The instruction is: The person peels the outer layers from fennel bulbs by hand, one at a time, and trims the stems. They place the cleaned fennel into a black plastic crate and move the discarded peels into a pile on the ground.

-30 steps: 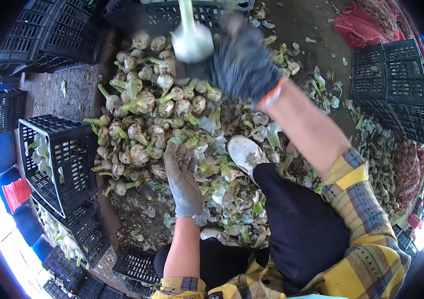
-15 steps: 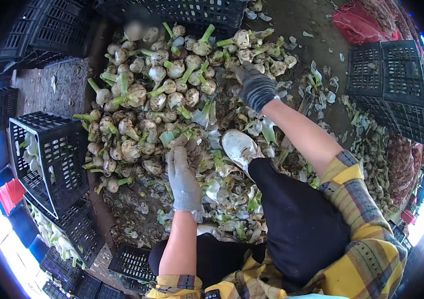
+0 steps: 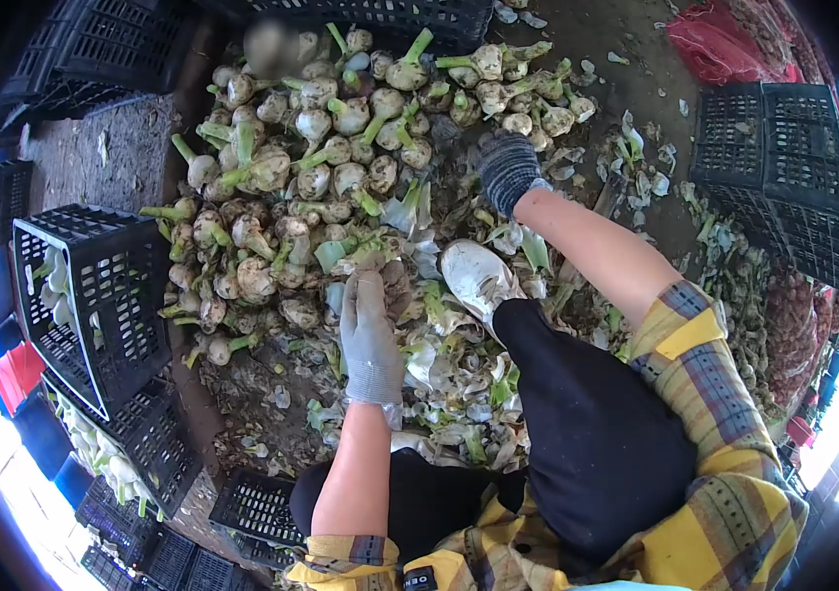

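Note:
A wide heap of dirty round bulbs with green cut stems (image 3: 313, 125) lies on the ground in front of me. My left hand (image 3: 370, 330), in a pale grey glove, is at the heap's lower right edge, beside brown and green leaf scraps; its fingers are bent, and what they hold, if anything, is hidden. My right hand (image 3: 508, 169), in a dark striped glove, is just below the bulbs at the heap's upper right. Its fingertips are turned away from view and blend with the dark ground. Peeled leaf scraps (image 3: 429, 366) lie between my hands and legs.
A black crate with white bulbs (image 3: 94, 295) stands at the left, with another below it. Stacked black crates (image 3: 774, 167) stand at the right, near a red net bag (image 3: 720, 44). My white shoe (image 3: 478, 281) rests among the scraps.
My right hand has drawn back slightly from the upper right bulbs, and its fingers look more curled. My left hand has shifted slightly. The whole view has tilted a little.

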A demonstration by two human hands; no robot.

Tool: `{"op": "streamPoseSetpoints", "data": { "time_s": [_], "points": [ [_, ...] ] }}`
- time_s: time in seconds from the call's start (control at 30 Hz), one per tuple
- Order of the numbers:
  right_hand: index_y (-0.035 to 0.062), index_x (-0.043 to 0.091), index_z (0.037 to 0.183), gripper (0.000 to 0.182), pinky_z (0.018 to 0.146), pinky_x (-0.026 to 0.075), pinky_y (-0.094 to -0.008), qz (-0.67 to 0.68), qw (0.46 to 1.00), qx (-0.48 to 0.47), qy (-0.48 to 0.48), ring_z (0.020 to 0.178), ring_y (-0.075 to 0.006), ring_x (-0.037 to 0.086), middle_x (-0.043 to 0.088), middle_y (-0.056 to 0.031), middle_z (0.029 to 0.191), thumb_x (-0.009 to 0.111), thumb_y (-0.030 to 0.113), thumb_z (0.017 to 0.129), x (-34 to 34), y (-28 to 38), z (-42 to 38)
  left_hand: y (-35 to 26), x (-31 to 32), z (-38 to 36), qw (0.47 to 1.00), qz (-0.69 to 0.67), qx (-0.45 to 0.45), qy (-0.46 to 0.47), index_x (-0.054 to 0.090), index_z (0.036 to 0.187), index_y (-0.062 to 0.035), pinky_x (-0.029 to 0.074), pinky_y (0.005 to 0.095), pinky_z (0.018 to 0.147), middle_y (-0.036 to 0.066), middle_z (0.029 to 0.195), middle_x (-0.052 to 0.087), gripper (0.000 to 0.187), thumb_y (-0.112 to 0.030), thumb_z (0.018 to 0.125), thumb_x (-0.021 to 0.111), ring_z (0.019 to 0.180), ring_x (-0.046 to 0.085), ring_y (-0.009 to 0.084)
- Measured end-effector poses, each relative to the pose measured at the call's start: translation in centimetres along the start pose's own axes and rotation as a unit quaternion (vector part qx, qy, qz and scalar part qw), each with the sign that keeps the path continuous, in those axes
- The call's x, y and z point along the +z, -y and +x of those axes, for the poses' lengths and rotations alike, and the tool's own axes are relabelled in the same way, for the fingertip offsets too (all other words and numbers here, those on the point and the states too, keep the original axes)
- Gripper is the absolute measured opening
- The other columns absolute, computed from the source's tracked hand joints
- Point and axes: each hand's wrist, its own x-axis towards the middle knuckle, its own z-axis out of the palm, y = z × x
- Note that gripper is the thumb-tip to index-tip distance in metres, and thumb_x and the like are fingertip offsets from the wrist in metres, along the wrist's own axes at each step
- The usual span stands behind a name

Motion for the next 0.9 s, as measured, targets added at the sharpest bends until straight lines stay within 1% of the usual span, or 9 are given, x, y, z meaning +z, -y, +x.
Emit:
{"op": "streamPoseSetpoints", "data": {
  "time_s": [0.23,0.3,0.37,0.47,0.5,0.57,0.67,0.77,0.9],
  "points": [
    [0.001,0.062,0.093,0.027,0.073,0.047,-0.0384,0.323,0.944,0.067,0.008,0.078,-0.0307,0.06,0.063,-0.017,0.085,0.059,0.023,0.078,-5.1,0.8,-1.6,0.1,0.0,0.0,0.999,0.053,0.006,-0.005,0.045,0.123,-0.0061,0.04,0.0293,0.089,0.005,0.119,0.05,0.039,-0.03,0.092,0.044,0.107,0.048,0.0154],
    [-0.003,0.061,0.088,0.036,0.068,0.047,-0.034,0.549,0.832,0.06,0.046,0.07,-0.0239,0.059,0.06,-0.0156,0.075,0.062,0.031,0.078,-7.5,2.6,-2.6,0.1,0.5,0.1,0.996,0.082,0.03,-0.008,0.041,0.126,-0.0051,0.039,0.0274,0.087,0.006,0.121,0.048,0.044,-0.033,0.092,0.045,0.105,0.047,0.0143],
    [-0.0039,0.06,0.085,0.036,0.064,0.047,-0.0315,0.57,0.815,0.049,0.091,0.066,-0.0182,0.057,0.059,-0.0123,0.069,0.063,0.031,0.079,-7.7,5.0,-2.6,-0.4,1.3,-0.4,0.994,0.095,0.051,-0.014,0.037,0.129,-0.0029,0.04,0.0241,0.081,0.006,0.122,0.045,0.05,-0.035,0.092,0.047,0.097,0.047,0.0108],
    [-0.0028,0.06,0.087,0.033,0.058,0.046,-0.0318,0.756,0.599,0.079,0.251,0.059,-0.0138,0.054,0.057,-0.0106,0.066,0.058,0.03,0.083,-9.9,8.6,-4.4,1.3,0.0,0.8,0.979,0.146,0.142,-0.008,0.023,0.135,-0.0061,0.038,0.0293,0.091,0.01,0.129,0.036,0.055,-0.034,0.093,0.043,0.118,0.037,0.0177],
    [-0.0014,0.061,0.088,0.033,0.058,0.046,-0.0319,0.706,0.687,-0.012,0.17,0.059,-0.015,0.056,0.059,-0.0113,0.067,0.056,0.031,0.085,-9.6,9.2,-4.8,0.7,0.3,0.3,0.988,0.109,0.104,-0.031,0.023,0.136,-0.0077,0.039,0.0305,0.092,0.01,0.129,0.036,0.053,-0.032,0.094,0.043,0.119,0.037,0.0188],
    [0.0,0.061,0.089,0.031,0.058,0.047,-0.0301,0.669,0.727,-0.111,0.109,0.061,-0.0148,0.057,0.061,-0.0106,0.071,0.054,0.03,0.086,-7.3,9.9,-4.4,2.3,-1.8,1.6,0.992,0.03,0.126,-0.013,0.025,0.135,-0.0098,0.041,0.0297,0.09,0.009,0.128,0.037,0.048,-0.027,0.094,0.043,0.116,0.04,0.0182],
    [0.0014,0.062,0.091,0.03,0.059,0.048,-0.0287,0.811,0.533,0.06,0.235,0.065,-0.0141,0.06,0.062,-0.0113,0.073,0.053,0.03,0.087,-9.5,9.9,-5.4,2.6,-2.1,1.8,0.99,-0.028,0.134,-0.025,0.03,0.131,-0.0109,0.044,0.027,0.085,0.007,0.125,0.039,0.042,-0.021,0.093,0.046,0.111,0.044,0.0163],
    [0.0008,0.062,0.094,0.031,0.058,0.048,-0.0286,0.754,0.641,-0.023,0.142,0.063,-0.0138,0.061,0.063,-0.0096,0.073,0.054,0.03,0.086,-9.0,10.3,-5.8,1.4,-0.8,0.9,0.99,-0.056,0.125,-0.04,0.035,0.124,-0.011,0.047,0.0232,0.072,0.003,0.116,0.043,0.035,-0.018,0.092,0.048,0.096,0.048,0.0107],
    [0.0018,0.062,0.092,0.028,0.057,0.048,-0.0307,0.786,0.58,0.031,0.214,0.066,-0.0168,0.062,0.064,-0.0145,0.075,0.057,0.028,0.083,-8.9,10.3,-5.9,1.7,-0.8,0.8,0.983,0.024,0.176,-0.036,0.037,0.122,-0.009,0.043,0.0205,0.065,0.002,0.105,0.044,0.038,-0.025,0.09,0.051,0.083,0.046,0.0075]
  ]
}}
